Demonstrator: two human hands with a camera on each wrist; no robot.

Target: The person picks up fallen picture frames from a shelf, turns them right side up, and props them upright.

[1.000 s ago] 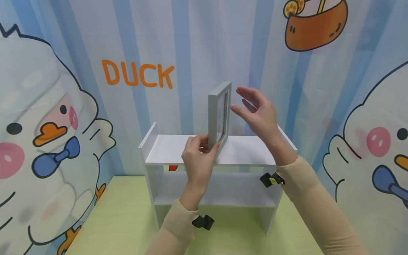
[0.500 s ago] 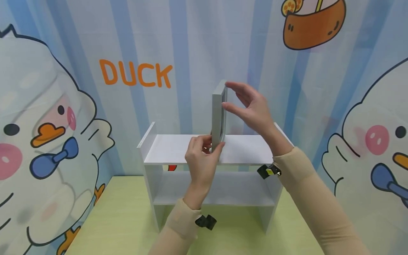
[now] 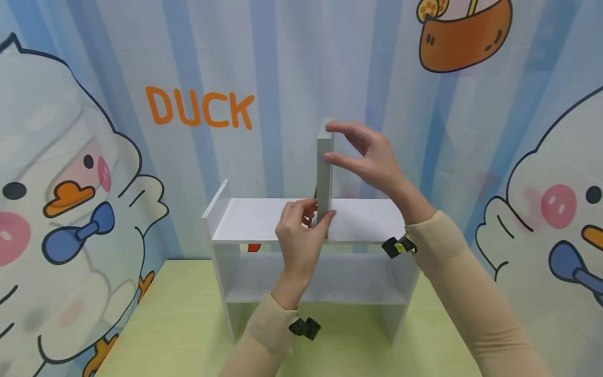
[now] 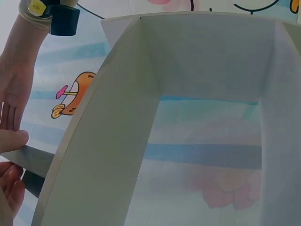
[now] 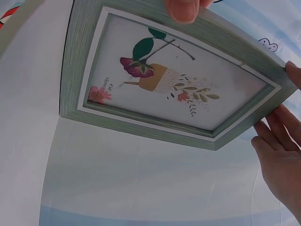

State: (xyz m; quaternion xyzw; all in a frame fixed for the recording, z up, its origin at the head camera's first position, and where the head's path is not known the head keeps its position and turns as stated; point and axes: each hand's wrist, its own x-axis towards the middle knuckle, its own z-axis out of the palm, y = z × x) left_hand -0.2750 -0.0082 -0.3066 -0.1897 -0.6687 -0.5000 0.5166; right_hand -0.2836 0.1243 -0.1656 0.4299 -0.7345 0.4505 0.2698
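1. Turned since the earliest head picture, the pale grey-green, rectangular picture frame (image 3: 324,175) now shows its narrow side to the wearer, and the right hand (image 3: 377,159) has come from beside it to touch it.
2. Low on the frame, the left hand (image 3: 298,238) pinches its near edge between thumb and curled fingers.
3. Higher up, the right hand lays thumb and fingertips around the top near corner; I cannot tell whether it grips or merely steadies.
4. Held upright, the frame is over the white top board (image 3: 254,222) of the two-tier shelf unit, about midway along; whether its lower end touches the board is unclear.
5. Its floral printed picture (image 5: 155,77) faces the right wrist camera.
6. For a well-controlled turn, I would keep the low pinch firm as the pivot, guide lightly from the upper corner, keep the frame plumb and hold fingertips on the border, off the picture.
7. Beneath the unit lies the pale yellow-green tabletop (image 3: 179,303); behind hangs the blue-and-white striped cartoon-duck curtain (image 3: 301,57).
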